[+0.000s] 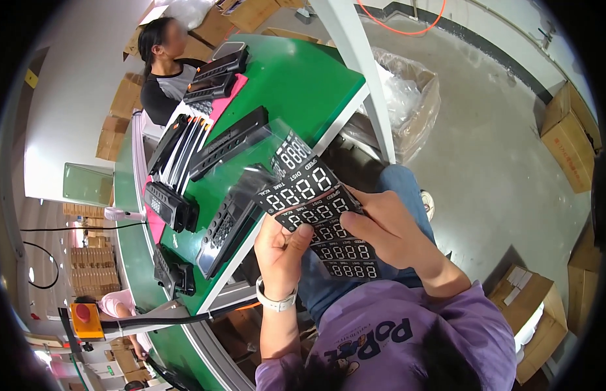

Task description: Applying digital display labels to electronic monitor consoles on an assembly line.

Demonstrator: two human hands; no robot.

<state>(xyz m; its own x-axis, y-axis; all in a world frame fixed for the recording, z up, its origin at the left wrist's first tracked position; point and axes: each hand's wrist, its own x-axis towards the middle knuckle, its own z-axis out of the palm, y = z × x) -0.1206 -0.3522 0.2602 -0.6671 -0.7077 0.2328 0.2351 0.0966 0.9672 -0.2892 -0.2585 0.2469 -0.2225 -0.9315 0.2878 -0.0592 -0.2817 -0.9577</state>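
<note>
A fanned set of black display films (303,189) printed with white digit segments is held over my lap, just off the bench edge. My left hand (277,254) grips their left side, thumb pressed on top. My right hand (391,228) pinches the right side, its thumb on a film's face and its other fingers hidden behind. Clear plastic film sticks out beyond the far end. Nearest on the bench lies a black console housing (228,225) with a glossy face. Behind it is a long black housing (231,142), partly covered by the clear film.
More black housings (169,205) lie on the green bench (290,72) among stacked panels and pink sheets. A person (169,78) sits across it. A white post (361,58) rises at its corner. Cartons (531,319) stand right; a red button box (88,319) sits lower left.
</note>
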